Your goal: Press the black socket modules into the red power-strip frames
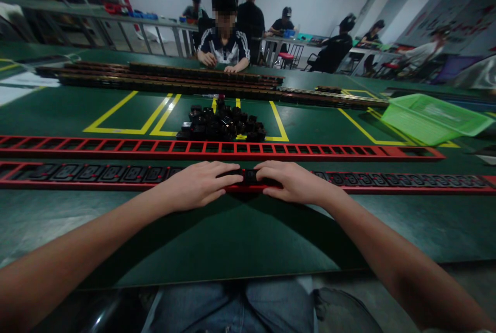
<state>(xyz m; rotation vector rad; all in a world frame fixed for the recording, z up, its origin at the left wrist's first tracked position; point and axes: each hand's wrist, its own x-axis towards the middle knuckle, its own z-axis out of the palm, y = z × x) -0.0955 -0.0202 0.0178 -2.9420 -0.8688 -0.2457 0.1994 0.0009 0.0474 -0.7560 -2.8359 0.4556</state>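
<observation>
A long red frame [372, 190] lies across the table in front of me, its slots filled with black square socket-like pieces [110, 173]. My left hand [199, 183] rests over the middle of it, fingers stretched out and apart. Facing it, my right hand [289, 180] touches the same frame with bent, spread fingers. Between the fingertips of both hands shows one black piece [251, 176] seated in the frame. My palms and fingers hide the slots beneath them.
Behind lies a second red frame [217, 148] with open slots. A heap of black pieces [222, 122] sits beyond it, near stacked long strips [166, 79]. A green basket [436, 116] stands at the right. Across the table a person [225, 46] sits; others are farther back.
</observation>
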